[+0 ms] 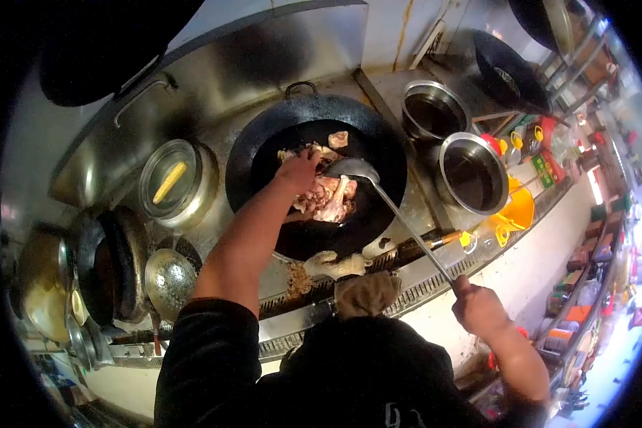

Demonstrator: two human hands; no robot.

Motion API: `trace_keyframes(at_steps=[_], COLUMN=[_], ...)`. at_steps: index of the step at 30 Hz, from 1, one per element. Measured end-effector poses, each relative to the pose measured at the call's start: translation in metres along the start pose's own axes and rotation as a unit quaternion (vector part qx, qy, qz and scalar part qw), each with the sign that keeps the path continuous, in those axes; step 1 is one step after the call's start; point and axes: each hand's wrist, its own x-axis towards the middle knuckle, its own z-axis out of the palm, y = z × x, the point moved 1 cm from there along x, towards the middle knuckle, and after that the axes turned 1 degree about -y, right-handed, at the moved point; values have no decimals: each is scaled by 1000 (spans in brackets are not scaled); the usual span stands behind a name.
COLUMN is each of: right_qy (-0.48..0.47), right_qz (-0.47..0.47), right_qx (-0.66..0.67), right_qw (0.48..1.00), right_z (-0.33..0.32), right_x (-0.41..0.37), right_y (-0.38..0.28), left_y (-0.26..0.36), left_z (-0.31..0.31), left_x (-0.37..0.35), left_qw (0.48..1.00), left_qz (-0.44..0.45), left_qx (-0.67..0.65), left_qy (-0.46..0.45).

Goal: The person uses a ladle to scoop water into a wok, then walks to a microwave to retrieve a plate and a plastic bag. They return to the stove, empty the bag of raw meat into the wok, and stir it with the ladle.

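A large black wok [257,135] stands on the stove, holding a heap of raw-looking, bony meat [328,200]. One separate meat piece [339,139] lies higher up on the wok's inner side. My left hand [299,171] reaches into the wok with its fingers curled on the meat at the heap's upper left; their tips are partly hidden. Wrapped round the end of a long handle, my right hand [481,310] holds a metal ladle [354,170]. The ladle's bowl rests against the top of the heap, just right of my left hand.
Left of the wok are a lidded pot [192,200] with a yellow corn-like piece on its lid and a perforated strainer [170,284]. Two metal pots of dark liquid, one a near pot [471,175], stand right. A brown cloth [367,294] lies at the front edge.
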Motion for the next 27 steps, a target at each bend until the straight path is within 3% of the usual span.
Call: trace_keyframes(at_steps=[8, 12, 14, 15, 17, 21, 23, 25, 27], right_qy=[-68, -38, -40, -41, -107, -134, -184, -175, -214], right_qz=[19, -28, -62, -140, -113, -5, 48, 16, 61], right_qx=[-106, -128, -157, -178, -189, -103, -96, -87, -109], right_qw=[992, 991, 985, 973, 970, 986, 977, 981, 969], right_z=[-36, -55, -67, -72, -95, -130, -171, -194, -218], right_x=[-10, -7, -4, 0, 10, 34, 52, 66, 88], right_y=[-12, -11, -8, -1, -2, 10, -8, -5, -10], left_y=[-11, -18, -10, -14, -21, -18, -19, -22, -26], left_z=[12, 15, -2, 4, 16, 2, 2, 10, 19], left_x=[8, 16, 4, 10, 27, 17, 18, 25, 31], left_qw=[998, 993, 998, 998, 977, 978, 995, 995, 995], left_qz=[17, 55, 45, 45, 126, 139, 96, 93, 90], left_qx=[-49, -89, -26, -28, 109, 121, 7, -5, -18], left_qy=[40, 53, 27, 26, 136, 94, 18, 28, 37])
